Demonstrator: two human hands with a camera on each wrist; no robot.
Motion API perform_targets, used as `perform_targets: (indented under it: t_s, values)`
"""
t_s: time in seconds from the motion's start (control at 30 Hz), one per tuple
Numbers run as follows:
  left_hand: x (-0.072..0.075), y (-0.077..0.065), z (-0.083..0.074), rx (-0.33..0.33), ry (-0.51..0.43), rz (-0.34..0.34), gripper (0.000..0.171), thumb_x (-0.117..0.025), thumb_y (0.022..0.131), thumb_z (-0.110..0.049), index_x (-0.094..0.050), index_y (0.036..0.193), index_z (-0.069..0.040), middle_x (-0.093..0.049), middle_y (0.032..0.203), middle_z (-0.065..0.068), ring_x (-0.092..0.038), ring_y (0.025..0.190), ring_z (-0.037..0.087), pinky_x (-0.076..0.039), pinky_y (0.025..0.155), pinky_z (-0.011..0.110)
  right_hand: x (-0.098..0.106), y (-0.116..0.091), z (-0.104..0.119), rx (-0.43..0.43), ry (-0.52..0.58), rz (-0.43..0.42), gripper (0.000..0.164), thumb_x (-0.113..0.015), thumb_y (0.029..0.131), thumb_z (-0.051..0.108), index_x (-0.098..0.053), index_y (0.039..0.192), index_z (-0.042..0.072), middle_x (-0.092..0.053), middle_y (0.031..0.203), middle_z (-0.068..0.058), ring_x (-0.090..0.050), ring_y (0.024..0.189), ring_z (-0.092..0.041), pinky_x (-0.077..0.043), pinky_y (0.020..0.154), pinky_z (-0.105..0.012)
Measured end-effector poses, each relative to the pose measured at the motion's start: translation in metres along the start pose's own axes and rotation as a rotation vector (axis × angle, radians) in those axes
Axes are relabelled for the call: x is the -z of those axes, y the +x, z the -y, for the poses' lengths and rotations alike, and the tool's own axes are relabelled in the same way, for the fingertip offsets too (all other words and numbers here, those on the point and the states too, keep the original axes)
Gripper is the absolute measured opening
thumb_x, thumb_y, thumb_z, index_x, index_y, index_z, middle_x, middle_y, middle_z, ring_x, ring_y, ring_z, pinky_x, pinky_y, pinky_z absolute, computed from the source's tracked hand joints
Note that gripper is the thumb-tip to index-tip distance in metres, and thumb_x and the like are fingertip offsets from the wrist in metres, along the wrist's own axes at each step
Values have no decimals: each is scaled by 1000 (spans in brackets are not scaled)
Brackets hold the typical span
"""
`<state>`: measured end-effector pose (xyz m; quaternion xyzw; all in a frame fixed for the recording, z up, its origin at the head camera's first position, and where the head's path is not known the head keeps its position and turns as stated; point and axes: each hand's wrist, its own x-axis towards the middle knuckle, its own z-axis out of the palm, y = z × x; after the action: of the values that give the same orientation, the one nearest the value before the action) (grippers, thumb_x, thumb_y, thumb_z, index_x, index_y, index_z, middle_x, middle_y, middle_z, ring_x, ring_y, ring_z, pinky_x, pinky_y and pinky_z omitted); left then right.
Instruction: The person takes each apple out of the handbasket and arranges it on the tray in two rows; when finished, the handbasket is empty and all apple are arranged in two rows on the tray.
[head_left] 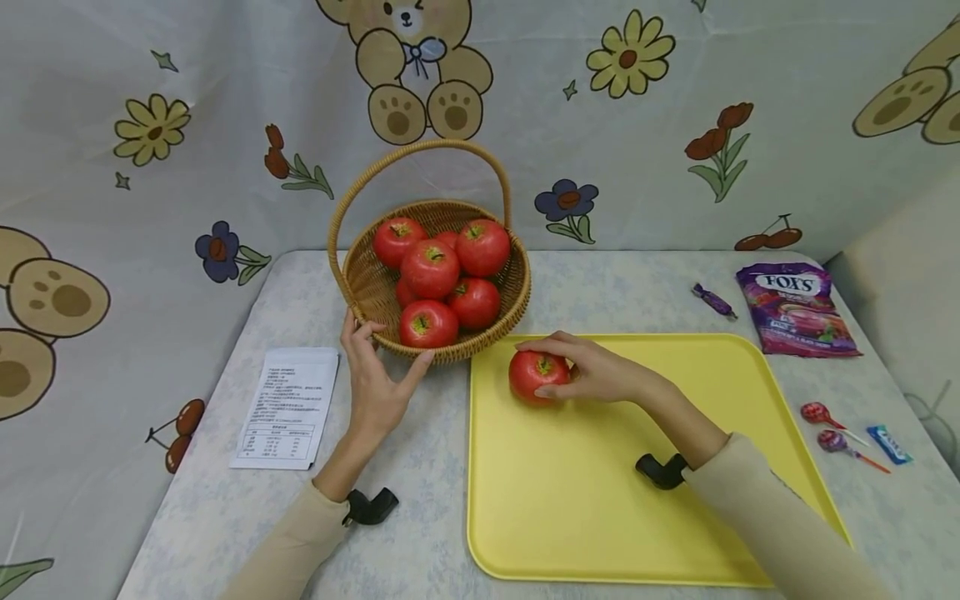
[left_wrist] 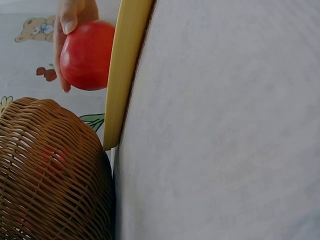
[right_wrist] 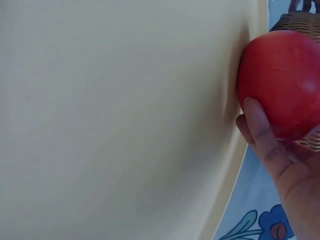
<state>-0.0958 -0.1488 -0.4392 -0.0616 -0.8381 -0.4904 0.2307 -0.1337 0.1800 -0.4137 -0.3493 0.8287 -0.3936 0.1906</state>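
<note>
A wicker basket [head_left: 517, 312] with a tall handle holds several red apples [head_left: 430, 269] and stands tilted toward me at the back of the table. My left hand [head_left: 378, 392] holds its near left rim, fingertips by the foot of the handle and thumb at the front edge. One more apple [head_left: 534, 379] is in my right hand [head_left: 600, 373], between thumb and fingers, at the back left corner of the yellow tray [head_left: 570, 500]. In the right wrist view this apple [right_wrist: 280, 85] is low against the tray. The left wrist view shows the basket's woven side [left_wrist: 55, 175].
A white printed packet [head_left: 288, 408] lies left of my left hand. Right of the tray are a purple candy bag [head_left: 798, 312], a wrapped candy [head_left: 714, 301], two lollipops [head_left: 831, 440] and a small blue packet [head_left: 889, 444]. A patterned cloth [head_left: 480, 167] hangs behind the table.
</note>
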Motion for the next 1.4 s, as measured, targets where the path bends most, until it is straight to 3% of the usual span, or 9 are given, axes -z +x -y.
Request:
perform_targets:
  t_s: [0.23, 0.5, 0.67, 0.87, 1.17, 1.23, 1.4]
  values:
    - [1, -1, 1, 1, -1, -2, 67, -79, 81, -31, -35, 122, 1, -1, 162, 11, -8, 149, 31, -30, 109, 60, -3, 1, 3, -20, -3, 52, 63, -74, 87, 35, -50, 142, 17, -55, 126, -5, -54, 114, -22, -50, 93, -38]
    - [2, -1, 2, 1, 14, -3, 67, -78, 81, -31, -35, 122, 2, -2, 162, 12, -8, 149, 32, -30, 109, 61, -8, -2, 8, -59, -74, 27, 66, -70, 89, 43, -45, 146, 18, -52, 132, -5, -54, 118, -23, -49, 96, -43]
    - [2, -1, 3, 0, 14, -6, 67, -78, 81, -31, -35, 122, 1, -2, 162, 12, -8, 149, 32, -30, 108, 62, -4, -2, 11, -39, -180, -23, 67, -69, 89, 47, -44, 146, 21, -52, 135, -5, -51, 123, -22, -46, 100, -45]
    - [2, -1, 1, 1, 10, -6, 68, -78, 81, -33, -35, 122, 0, -2, 162, 11, -8, 149, 31, -32, 107, 61, 20, 2, 27, 38, -251, -109, 58, -72, 88, 42, -54, 137, 17, -57, 134, -2, -50, 127, -21, -42, 105, -47]
    - [2, 1, 2, 7, 13, -8, 67, -78, 82, -34, -35, 121, -2, -4, 162, 11, -7, 150, 27, -33, 108, 58, 51, 39, 54, 220, -273, -250, 61, -80, 82, 30, -54, 135, 16, -52, 136, -4, -49, 120, -22, -50, 88, -43]
    - [1, 1, 2, 6, 6, -8, 67, -79, 82, -33, -35, 121, -1, -3, 162, 11, -7, 150, 28, -33, 108, 58, 51, 50, 58, 235, -271, -253, 63, -80, 81, 31, -53, 137, 17, -49, 139, -6, -47, 121, -23, -50, 88, -42]
    - [0, 1, 2, -3, -3, -4, 67, -79, 81, -31, -35, 120, 1, -2, 162, 11, -9, 149, 31, -33, 108, 59, 50, 73, 63, 266, -320, -265, 64, -80, 81, 35, -54, 136, 17, -43, 146, -13, -41, 133, -28, -43, 102, -49]
